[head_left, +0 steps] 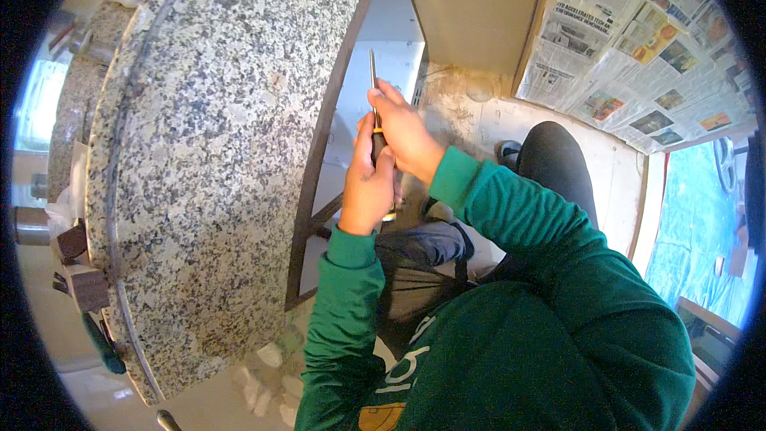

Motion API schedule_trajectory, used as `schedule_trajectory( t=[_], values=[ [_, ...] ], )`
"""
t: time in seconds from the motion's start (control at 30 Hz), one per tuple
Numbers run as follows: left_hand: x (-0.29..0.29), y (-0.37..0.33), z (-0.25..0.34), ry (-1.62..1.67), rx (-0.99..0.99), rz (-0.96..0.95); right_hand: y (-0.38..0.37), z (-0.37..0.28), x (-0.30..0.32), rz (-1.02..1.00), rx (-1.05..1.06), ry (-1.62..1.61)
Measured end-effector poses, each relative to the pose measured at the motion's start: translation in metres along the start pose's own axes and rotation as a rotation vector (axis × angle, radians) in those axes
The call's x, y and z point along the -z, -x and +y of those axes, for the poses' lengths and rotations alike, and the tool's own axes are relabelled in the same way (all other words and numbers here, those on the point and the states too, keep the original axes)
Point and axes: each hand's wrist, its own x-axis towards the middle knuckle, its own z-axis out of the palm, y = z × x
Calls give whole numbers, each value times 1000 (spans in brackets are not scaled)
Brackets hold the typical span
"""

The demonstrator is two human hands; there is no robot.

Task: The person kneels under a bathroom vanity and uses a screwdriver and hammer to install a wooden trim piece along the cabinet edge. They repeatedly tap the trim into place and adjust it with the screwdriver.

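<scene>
A screwdriver [373, 66] with a slim metal shaft and a black and yellow handle points away from me. Both my hands are closed around it. My left hand [365, 193] wraps the handle from the near side. Above it, my right hand [408, 134] grips at the front of the handle, its fingertips against the shaft. Part of the handle is hidden by my fingers. The tip is bare and touches nothing I can make out. Just beyond and to the left of my hands is a cabinet opening [381, 20] with a pale interior.
A speckled granite countertop [215, 152] fills the left, its near edge above the cabinet. Brown blocks [86, 287] lie past its far left edge. At the upper right is a newspaper-covered panel [622, 48], with blue sheeting [698, 223] below. My bent knee [557, 160] is near my right arm.
</scene>
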Motion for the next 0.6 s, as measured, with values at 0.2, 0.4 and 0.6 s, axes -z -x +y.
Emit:
schedule_trajectory(
  t=[0.2,0.4,0.6],
  values=[
    [2,58,-18,11,37,84,54,39,8,-237,-96,93],
    [-2,77,-18,-9,119,190,52,58,1,-269,15,219],
    [-1,72,-24,1,107,205,42,71,2,-228,123,260]
  ],
)
